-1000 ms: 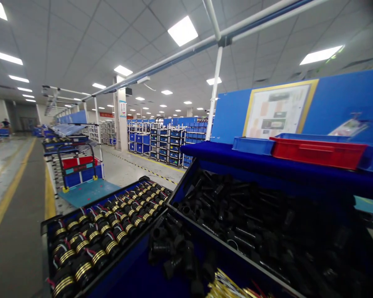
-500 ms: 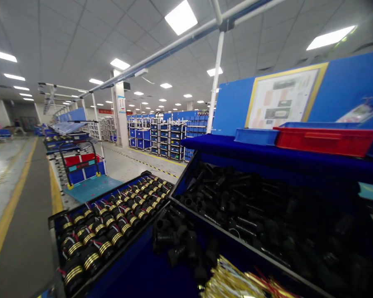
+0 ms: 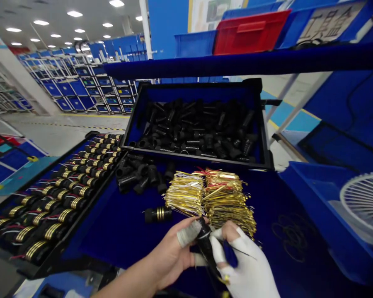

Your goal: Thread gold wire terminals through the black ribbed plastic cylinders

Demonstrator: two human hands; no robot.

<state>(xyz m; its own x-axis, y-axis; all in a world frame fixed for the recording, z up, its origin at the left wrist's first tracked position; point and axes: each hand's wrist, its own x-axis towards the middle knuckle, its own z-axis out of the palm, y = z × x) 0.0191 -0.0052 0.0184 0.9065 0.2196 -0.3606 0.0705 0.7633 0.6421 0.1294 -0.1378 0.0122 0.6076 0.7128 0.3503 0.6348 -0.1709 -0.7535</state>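
Note:
Between my hands is a black cylindrical part (image 3: 206, 244), tilted over the blue work surface (image 3: 112, 231). My left hand (image 3: 177, 248), with tape round its fingertips, is closed round its upper end. My right hand (image 3: 242, 256), in a white glove with bare fingertips, pinches at its side, where a thin dark strand sticks out. Just beyond lie bundles of gold strips, one with white wires (image 3: 185, 192) and one with red wires (image 3: 226, 198). A black part with gold rings (image 3: 158, 214) lies left of them. Loose black parts (image 3: 139, 174) are heaped behind it.
A tray of gold-ringed black parts (image 3: 62, 192) stands at the left. A tilted bin of black parts (image 3: 199, 128) is at the back, below a shelf with a red bin (image 3: 251, 32). A white fan (image 3: 366, 203) and blue bin (image 3: 317, 207) are at the right.
The view has swung right and down to the work surface. Both hands, unseen before, now show with a black part between them.

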